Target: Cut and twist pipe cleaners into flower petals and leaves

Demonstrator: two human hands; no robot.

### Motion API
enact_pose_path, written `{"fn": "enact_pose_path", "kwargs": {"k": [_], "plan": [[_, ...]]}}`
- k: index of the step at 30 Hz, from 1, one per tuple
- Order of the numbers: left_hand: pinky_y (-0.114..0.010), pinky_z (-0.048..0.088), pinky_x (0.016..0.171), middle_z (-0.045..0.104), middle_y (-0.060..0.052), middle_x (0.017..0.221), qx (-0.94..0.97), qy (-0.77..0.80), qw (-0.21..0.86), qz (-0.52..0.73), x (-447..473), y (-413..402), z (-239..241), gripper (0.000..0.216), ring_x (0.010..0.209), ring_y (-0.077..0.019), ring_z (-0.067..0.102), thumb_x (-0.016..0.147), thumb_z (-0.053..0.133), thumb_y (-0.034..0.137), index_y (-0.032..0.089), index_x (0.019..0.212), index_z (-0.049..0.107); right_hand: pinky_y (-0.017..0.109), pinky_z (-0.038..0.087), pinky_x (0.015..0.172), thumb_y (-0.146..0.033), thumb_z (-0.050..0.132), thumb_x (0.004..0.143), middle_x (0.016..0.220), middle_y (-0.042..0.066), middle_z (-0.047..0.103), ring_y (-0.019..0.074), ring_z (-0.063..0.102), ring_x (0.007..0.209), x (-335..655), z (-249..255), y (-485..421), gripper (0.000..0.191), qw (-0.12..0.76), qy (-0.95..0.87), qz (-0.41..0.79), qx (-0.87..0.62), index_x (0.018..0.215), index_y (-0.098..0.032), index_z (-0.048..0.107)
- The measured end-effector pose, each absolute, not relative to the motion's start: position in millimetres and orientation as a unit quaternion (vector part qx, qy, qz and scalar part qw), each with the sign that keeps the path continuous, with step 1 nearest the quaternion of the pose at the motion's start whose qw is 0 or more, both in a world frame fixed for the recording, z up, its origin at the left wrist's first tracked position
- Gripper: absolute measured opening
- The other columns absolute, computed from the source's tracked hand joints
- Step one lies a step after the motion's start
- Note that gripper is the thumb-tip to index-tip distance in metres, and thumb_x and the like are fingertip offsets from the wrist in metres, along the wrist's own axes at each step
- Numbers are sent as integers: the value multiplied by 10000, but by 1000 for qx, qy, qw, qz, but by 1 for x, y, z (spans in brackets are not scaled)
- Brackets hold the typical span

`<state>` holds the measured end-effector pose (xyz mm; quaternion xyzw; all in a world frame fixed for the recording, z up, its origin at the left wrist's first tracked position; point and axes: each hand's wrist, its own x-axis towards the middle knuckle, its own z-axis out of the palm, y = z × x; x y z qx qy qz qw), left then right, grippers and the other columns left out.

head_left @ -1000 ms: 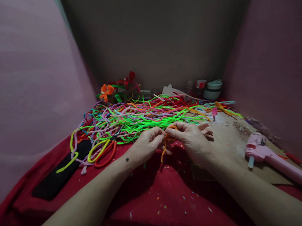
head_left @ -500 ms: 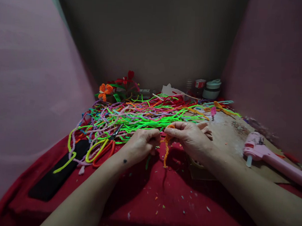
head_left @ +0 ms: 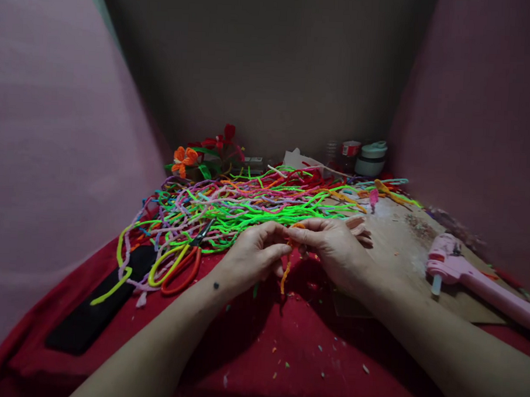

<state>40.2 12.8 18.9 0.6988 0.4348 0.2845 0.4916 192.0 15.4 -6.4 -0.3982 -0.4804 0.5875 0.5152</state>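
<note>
An orange pipe cleaner (head_left: 287, 271) hangs down between my two hands, its upper part bent and partly hidden by fingers. My right hand (head_left: 333, 242) pinches its top between thumb and fingers. Close against it, my left hand (head_left: 258, 251) has its thumb and fingers curled onto the same orange piece, with the fingertips meeting those of my right hand. Behind both hands spreads a heap of pipe cleaners (head_left: 273, 213) in green, pink, purple and other colours. Scissors (head_left: 180, 268) with yellow and red handles lie left of my left hand.
A pink glue gun (head_left: 453, 259) rests on a cardboard sheet (head_left: 403, 245) at the right. A flat black object (head_left: 88, 313) lies at the left. Orange flower (head_left: 184, 161) and lidded container (head_left: 372, 158) stand behind the heap. Small scraps dot the red cloth (head_left: 302, 358).
My left hand has moved right and opened from a fist-like curl, so its fingers now meet my right hand at the orange pipe cleaner. The hanging end has shifted slightly left.
</note>
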Motion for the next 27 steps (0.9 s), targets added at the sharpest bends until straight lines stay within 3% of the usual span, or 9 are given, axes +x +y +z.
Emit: {"fn": "enact_pose_path", "kwargs": {"k": [5,13,19,23,27], "plan": [[-163,250,363,397,79,445,715,444,470,265,40,15,15,138,355,-41,341,775,496,268,162,686,501,238,289,467,-374,645,682,523,-8,531,78,422,457,194,-8,18,278,528,-478,588,-382,547,-144,564],[-167,202,379,348,71,490,696,423,515,268,38,12,15,178,405,-32,277,743,540,267,151,616,495,241,272,447,-371,668,673,486,-25,504,74,394,423,193,-7,18,280,550,-464,591,-365,527,-153,569],[-154,194,306,413,79,473,626,404,600,292,35,14,15,194,305,-14,289,743,559,323,157,666,493,242,357,535,-315,702,633,570,-17,551,92,476,522,190,-10,20,174,546,-442,650,-290,647,-159,625],[-155,266,302,492,47,504,650,417,579,264,34,14,18,192,317,-43,416,743,566,325,140,707,525,230,334,502,-274,690,634,558,-14,548,84,459,503,189,-9,17,147,529,-462,632,-328,629,-143,621],[-143,266,311,550,39,613,638,451,520,345,36,14,23,234,349,-34,428,699,627,323,157,840,541,228,286,456,-300,649,662,501,-23,516,73,412,454,187,-7,13,193,516,-505,579,-380,567,-141,597]]}}
